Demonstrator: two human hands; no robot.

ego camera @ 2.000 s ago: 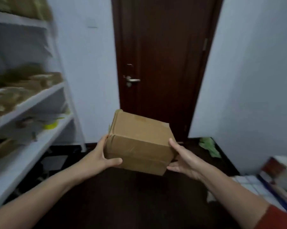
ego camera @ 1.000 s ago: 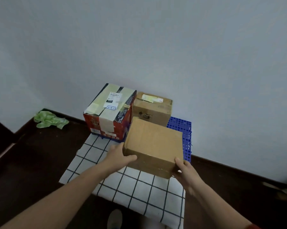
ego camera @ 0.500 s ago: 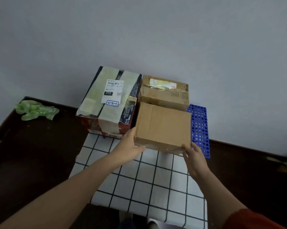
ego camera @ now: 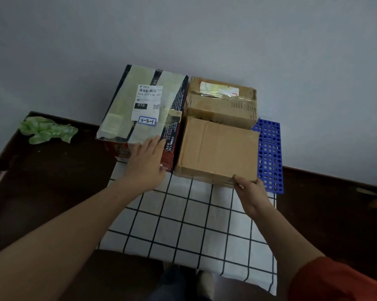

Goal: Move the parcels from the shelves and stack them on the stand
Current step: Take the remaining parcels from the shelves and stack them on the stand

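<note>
Placing step, near its end by my read: the plain parcel (ego camera: 218, 151) sits on the stand (ego camera: 270, 153), its L side tight against the taped parcel (ego camera: 126, 118) and its far edge against the rear parcel (ego camera: 222, 103). R hand (ego camera: 250, 192) grips its near R corner. The thumb is up on the top edge; the other fingers are tucked under or behind the corner, so can't tell how they lie. L hand (ego camera: 147, 165) is off the plain parcel, fingers straight & close together, tips laid on the taped parcel's near top edge, holding nothing. Just R of those fingertips is the seam btw the 2 boxes; beyond them is the white label (ego camera: 149, 103) marked 3-3-1. Under both wrists lies the checked cloth (ego camera: 183, 224), covering most of the stand. The blue perforated part shows only R of the R knuckles & runs back to the wall. Well L of the L fingers, a crumpled green bag (ego camera: 46, 129) lies on the dark floor. Can't tell if the parcel's base is flat at the gripped corner, since fingers may be under it. Next move, as I judge it: slip the R fingers out w/o dragging the box off square, let the corner settle, maybe nudge it w/ flat fingers so it sits flush w/ its neighbours. Then to the shelves (not in view) for another. Free spots look to be the cloth nearer the wrists, or on top.
</note>
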